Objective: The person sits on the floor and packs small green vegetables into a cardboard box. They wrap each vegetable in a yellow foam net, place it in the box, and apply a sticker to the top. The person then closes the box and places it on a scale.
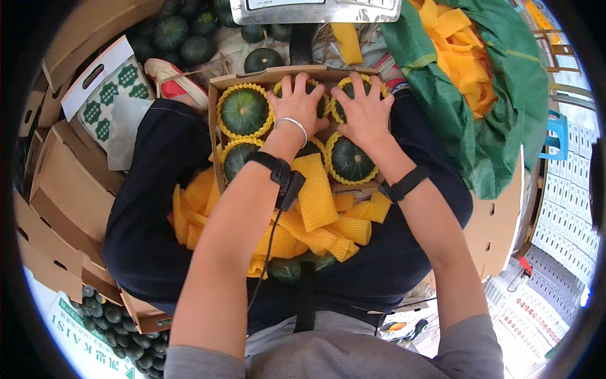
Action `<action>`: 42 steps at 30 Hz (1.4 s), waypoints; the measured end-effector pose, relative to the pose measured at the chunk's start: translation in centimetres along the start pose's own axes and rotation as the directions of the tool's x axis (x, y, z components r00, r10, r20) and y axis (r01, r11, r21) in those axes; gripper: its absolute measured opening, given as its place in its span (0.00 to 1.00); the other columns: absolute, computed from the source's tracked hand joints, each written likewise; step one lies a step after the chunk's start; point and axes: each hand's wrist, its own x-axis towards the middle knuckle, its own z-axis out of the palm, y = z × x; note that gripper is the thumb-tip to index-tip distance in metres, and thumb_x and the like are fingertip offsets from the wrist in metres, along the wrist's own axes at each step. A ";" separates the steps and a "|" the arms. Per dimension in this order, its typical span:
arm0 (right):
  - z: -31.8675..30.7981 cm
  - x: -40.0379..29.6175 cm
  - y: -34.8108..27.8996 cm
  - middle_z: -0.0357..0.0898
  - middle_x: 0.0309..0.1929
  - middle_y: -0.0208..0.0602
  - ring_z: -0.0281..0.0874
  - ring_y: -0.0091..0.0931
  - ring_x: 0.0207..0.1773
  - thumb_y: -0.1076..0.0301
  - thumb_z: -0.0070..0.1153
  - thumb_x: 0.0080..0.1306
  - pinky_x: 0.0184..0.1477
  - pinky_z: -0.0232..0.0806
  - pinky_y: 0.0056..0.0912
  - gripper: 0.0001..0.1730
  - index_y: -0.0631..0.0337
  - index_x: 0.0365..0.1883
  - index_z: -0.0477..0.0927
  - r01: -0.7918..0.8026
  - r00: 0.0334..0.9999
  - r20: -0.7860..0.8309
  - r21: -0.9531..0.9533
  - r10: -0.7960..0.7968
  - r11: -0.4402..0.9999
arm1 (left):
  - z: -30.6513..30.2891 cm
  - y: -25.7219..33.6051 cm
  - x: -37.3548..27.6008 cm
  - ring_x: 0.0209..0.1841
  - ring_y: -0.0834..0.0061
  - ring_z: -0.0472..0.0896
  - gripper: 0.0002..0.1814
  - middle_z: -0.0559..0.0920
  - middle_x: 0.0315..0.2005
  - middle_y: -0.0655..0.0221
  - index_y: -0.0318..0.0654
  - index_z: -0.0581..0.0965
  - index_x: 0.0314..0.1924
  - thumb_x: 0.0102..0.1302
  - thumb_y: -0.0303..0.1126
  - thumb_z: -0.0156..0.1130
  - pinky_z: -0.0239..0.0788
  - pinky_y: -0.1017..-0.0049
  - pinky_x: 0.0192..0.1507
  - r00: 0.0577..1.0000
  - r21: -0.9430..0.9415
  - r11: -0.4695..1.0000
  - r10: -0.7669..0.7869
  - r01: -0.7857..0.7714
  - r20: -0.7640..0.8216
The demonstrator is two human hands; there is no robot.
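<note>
A cardboard box (214,113) between the knees holds several dark green squashes in yellow foam nets. My left hand (299,102) rests with spread fingers over the netted squash (310,90) at the top middle. Beside it, my right hand (363,106) spreads over the squash (348,90) at the top right; whether the fingers grip it is hard to tell. A whole netted squash (243,111) shows at the top left, another (352,160) at the bottom right. Loose yellow foam nets (315,194) lie on the lap and against the box's near side.
Loose squashes (177,35) lie on the ground at the upper left. A green woven sack (497,137) of orange-yellow foam nets stands at the right. Flattened cartons (75,184) lean at the left, near a printed carton (111,94). A metal-edged device (317,16) is beyond the box.
</note>
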 end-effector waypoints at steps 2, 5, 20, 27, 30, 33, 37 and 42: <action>-0.3 1.2 -0.3 0.58 0.66 0.37 0.53 0.47 0.66 0.58 0.72 0.42 0.56 0.56 0.64 0.41 0.37 0.58 0.72 0.073 0.989 0.128 0.058 -0.080 0.996 | 0.8 -0.7 -0.2 0.65 0.53 0.58 0.38 0.63 0.61 0.65 0.58 0.72 0.58 0.43 0.48 0.74 0.53 0.37 0.59 0.997 -0.036 0.999 -0.010 0.007 -0.082; 2.3 2.4 2.6 0.59 0.65 0.36 0.55 0.47 0.64 0.54 0.70 0.36 0.59 0.55 0.62 0.47 0.39 0.60 0.70 0.214 0.963 0.105 0.263 -0.249 0.941 | 0.6 -1.3 -0.3 0.64 0.48 0.58 0.41 0.63 0.60 0.58 0.57 0.71 0.59 0.41 0.51 0.73 0.53 0.40 0.60 0.994 -0.048 0.998 0.034 -0.039 -0.109; -0.4 -7.6 -5.4 0.55 0.68 0.58 0.50 0.54 0.69 0.61 0.60 0.58 0.69 0.49 0.50 0.30 0.59 0.58 0.70 -0.164 0.986 0.117 0.662 0.116 0.731 | -6.3 -42.9 -8.4 0.64 0.57 0.69 0.33 0.73 0.59 0.53 0.33 0.73 0.57 0.56 0.46 0.62 0.63 0.62 0.62 0.361 -0.134 0.381 -0.920 0.915 -0.151; -0.7 -12.2 -6.1 0.63 0.62 0.57 0.59 0.52 0.64 0.64 0.60 0.58 0.66 0.54 0.48 0.27 0.61 0.55 0.71 -0.193 0.981 0.153 0.679 0.120 0.708 | -6.7 -44.3 -8.0 0.53 0.55 0.78 0.21 0.79 0.51 0.51 0.31 0.80 0.47 0.57 0.37 0.57 0.72 0.64 0.51 0.549 0.208 0.592 -0.803 0.779 0.230; -1.6 -11.9 -6.9 0.67 0.59 0.54 0.62 0.49 0.62 0.65 0.59 0.58 0.65 0.55 0.45 0.25 0.62 0.54 0.72 -0.154 0.987 0.137 0.733 0.078 0.663 | -10.5 -41.6 -9.5 0.54 0.55 0.78 0.20 0.79 0.51 0.50 0.31 0.80 0.47 0.56 0.35 0.58 0.70 0.65 0.53 0.552 0.375 0.597 -0.801 0.710 0.232; -3.7 -11.5 -7.8 0.70 0.57 0.50 0.66 0.46 0.60 0.66 0.58 0.59 0.63 0.57 0.42 0.23 0.63 0.52 0.73 -0.069 0.998 0.064 0.789 0.030 0.611 | -15.2 -39.1 -11.3 0.51 0.51 0.79 0.16 0.80 0.47 0.47 0.35 0.82 0.44 0.61 0.36 0.55 0.71 0.63 0.52 0.724 0.291 0.698 -0.690 0.655 0.026; -7.0 -12.1 -9.7 0.76 0.52 0.46 0.72 0.41 0.56 0.67 0.57 0.61 0.58 0.63 0.38 0.20 0.63 0.50 0.75 -0.095 0.995 0.094 0.914 0.022 0.394 | -23.1 -30.4 -16.1 0.46 0.52 0.79 0.18 0.80 0.46 0.49 0.32 0.80 0.42 0.61 0.41 0.57 0.71 0.64 0.48 0.805 -0.019 0.860 -0.486 0.510 -0.341; -9.8 -13.3 -13.6 0.77 0.52 0.44 0.73 0.33 0.56 0.61 0.57 0.66 0.56 0.66 0.34 0.22 0.62 0.55 0.73 -0.214 0.967 0.204 0.975 -0.155 -0.055 | -27.4 -22.1 -26.7 0.42 0.75 0.79 0.12 0.80 0.44 0.63 0.27 0.78 0.41 0.66 0.30 0.56 0.69 0.75 0.44 0.674 -0.787 0.572 -0.491 -0.230 -0.553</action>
